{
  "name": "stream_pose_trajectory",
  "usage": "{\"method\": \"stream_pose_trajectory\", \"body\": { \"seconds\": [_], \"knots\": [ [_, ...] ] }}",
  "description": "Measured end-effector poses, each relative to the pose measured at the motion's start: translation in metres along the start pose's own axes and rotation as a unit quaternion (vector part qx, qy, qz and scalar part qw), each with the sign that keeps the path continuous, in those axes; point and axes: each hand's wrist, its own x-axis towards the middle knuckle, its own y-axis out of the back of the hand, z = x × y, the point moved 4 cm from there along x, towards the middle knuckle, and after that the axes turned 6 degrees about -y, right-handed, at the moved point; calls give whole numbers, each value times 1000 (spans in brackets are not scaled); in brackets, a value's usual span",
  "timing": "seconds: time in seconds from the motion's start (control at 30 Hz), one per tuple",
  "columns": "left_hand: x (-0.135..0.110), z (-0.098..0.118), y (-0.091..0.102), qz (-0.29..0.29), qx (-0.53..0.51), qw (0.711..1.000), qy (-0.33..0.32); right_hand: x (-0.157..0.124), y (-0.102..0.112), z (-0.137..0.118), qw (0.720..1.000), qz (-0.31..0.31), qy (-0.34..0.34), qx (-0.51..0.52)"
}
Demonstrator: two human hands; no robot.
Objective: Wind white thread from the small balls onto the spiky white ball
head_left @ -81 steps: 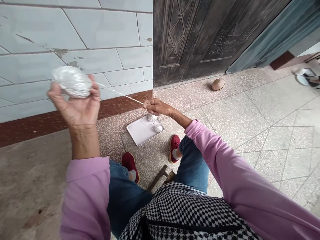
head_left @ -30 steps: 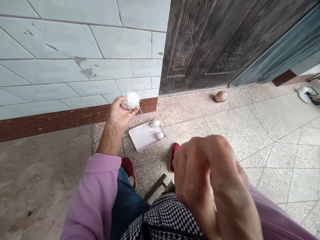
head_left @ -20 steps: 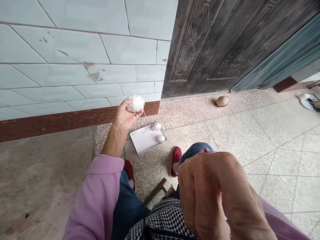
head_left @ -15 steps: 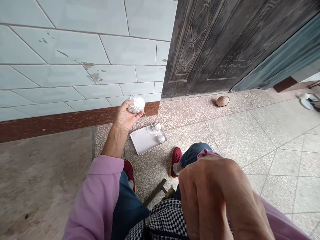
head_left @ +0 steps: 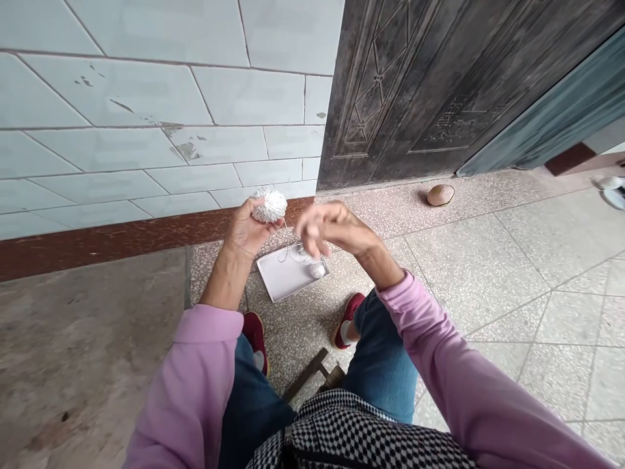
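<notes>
My left hand is closed around a ball of white yarn in front of the tiled wall. From the ball a strand runs down to a shallow white tray on the floor. Inside the tray lie loose loops of yarn and a small white ball. Over the tray's far right corner hovers my right hand, a little right of the yarn ball. Its bent fingers look apart and are blurred by motion, with nothing visible in them. Part of the loose yarn is hidden behind it.
A tiled wall and a dark carved door stand ahead. An oval brownish object lies by the doorsill. Below are my red shoes and a wooden piece, perhaps part of a stool.
My right hand has moved from close to the camera, low on the right, forward and left to beside the yarn ball. The left hand stays nearly still with the ball.
</notes>
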Motion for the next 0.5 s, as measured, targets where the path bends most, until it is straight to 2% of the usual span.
{"method": "stream_pose_trajectory", "body": {
  "seconds": [0.07, 0.13, 0.17, 0.23, 0.33, 0.5],
  "knots": [
    [-2, -1, -3, -10, -6, 1000, -8, 28, 36, 14, 987, 143, 0, 75],
    [-4, -4, -9, -34, -2, 999, -14, 43, 56, 34, 968, 225, -49, 95],
    [-5, -6, -13, -50, 5, 999, -14, 47, 61, 44, 963, 244, -64, 99],
    [-9, -11, -22, -86, 20, 996, -8, 49, 62, 57, 959, 255, -74, 97],
    [-14, -15, -32, -123, 38, 992, -6, 50, 55, 70, 967, 229, -70, 83],
    [-19, -10, -31, -141, 61, 988, -22, 51, 49, 80, 979, 187, -81, 32]
  ]
}}
